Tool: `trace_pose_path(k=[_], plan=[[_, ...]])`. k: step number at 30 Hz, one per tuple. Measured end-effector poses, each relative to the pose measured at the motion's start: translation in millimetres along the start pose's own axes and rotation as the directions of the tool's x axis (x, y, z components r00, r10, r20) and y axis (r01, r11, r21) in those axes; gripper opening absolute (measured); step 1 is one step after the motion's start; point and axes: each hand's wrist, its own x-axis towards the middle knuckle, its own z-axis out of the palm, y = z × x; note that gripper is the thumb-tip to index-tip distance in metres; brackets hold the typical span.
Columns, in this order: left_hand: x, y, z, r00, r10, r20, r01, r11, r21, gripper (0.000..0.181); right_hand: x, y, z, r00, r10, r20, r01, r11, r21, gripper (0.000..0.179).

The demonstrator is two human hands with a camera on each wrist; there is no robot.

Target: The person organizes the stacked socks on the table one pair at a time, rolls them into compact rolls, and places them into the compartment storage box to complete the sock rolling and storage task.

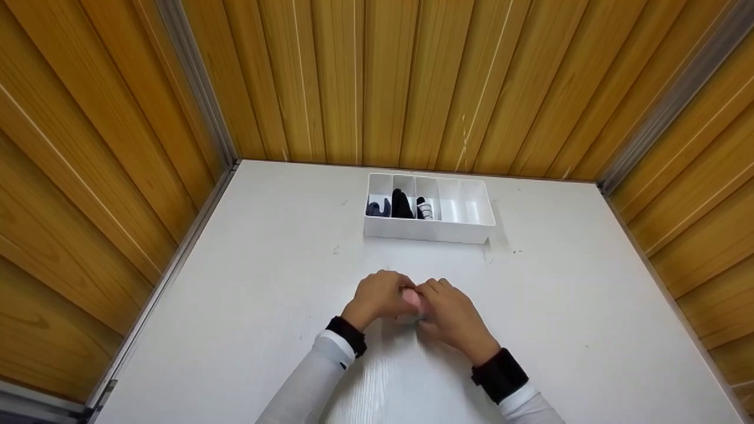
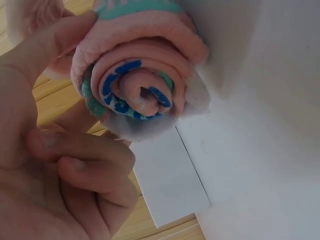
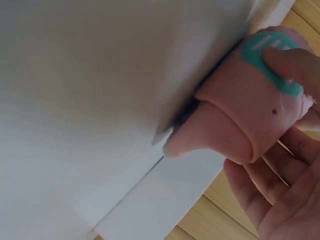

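A pink sock (image 1: 411, 297) with teal and blue patches is rolled into a thick bundle just above the white table. Its spiral end faces the camera in the left wrist view. Both hands hold it: the left hand (image 1: 378, 294) pinches one side, thumb near the teal cuff, with its other fingers curled beneath. From the opposite side the right hand (image 1: 452, 312) grips the roll, thumb on the teal patch (image 3: 272, 57) and fingers below. In the right wrist view a narrower pink end sticks out of the outer layer.
Beyond the hands stands a white divided box (image 1: 425, 229). Its left compartments hold a dark blue bundle (image 1: 378, 208), a black one (image 1: 401, 205) and a black-and-white one (image 1: 425, 208). Wood-patterned walls (image 1: 383, 82) enclose the white table (image 1: 265, 247).
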Motion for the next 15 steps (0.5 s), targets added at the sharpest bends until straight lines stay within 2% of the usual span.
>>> trace_pose_path(k=[2, 4, 7, 9, 11, 15], plan=[[-2.5, 0.4, 0.0, 1.000, -0.010, -0.008, 0.010, 1.000, -0.012, 0.043, -0.2, 0.5, 0.2, 1.000, -0.001, 0.001, 0.001, 1.000, 0.016, 0.057], [-5.8, 1.7, 1.8, 0.999, -0.001, -0.049, 0.001, 1.000, 0.004, 0.043, -0.2, 1.5, 0.1, 1.000, 0.001, 0.004, -0.001, 1.000, 0.027, 0.055], [-9.6, 4.3, 7.0, 0.993, 0.038, -0.112, -0.031, 0.998, 0.062, 0.040, 0.6, 3.5, -2.1, 1.000, 0.019, 0.016, -0.020, 0.998, 0.052, 0.053], [-9.5, 4.5, 10.2, 0.990, 0.061, -0.131, -0.049, 0.995, 0.091, 0.040, 1.9, 4.7, -4.4, 0.999, 0.034, 0.029, -0.036, 0.997, 0.075, 0.052], [-7.5, 2.7, 12.3, 0.991, 0.062, -0.121, -0.052, 0.995, 0.087, 0.042, 3.4, 5.5, -6.8, 0.997, 0.050, 0.053, -0.055, 0.993, 0.100, 0.051], [-0.1, -4.5, 11.8, 0.998, 0.021, -0.066, -0.021, 1.000, 0.001, 0.048, 4.7, 5.9, -9.5, 0.991, 0.073, 0.109, -0.085, 0.991, 0.107, 0.055]])
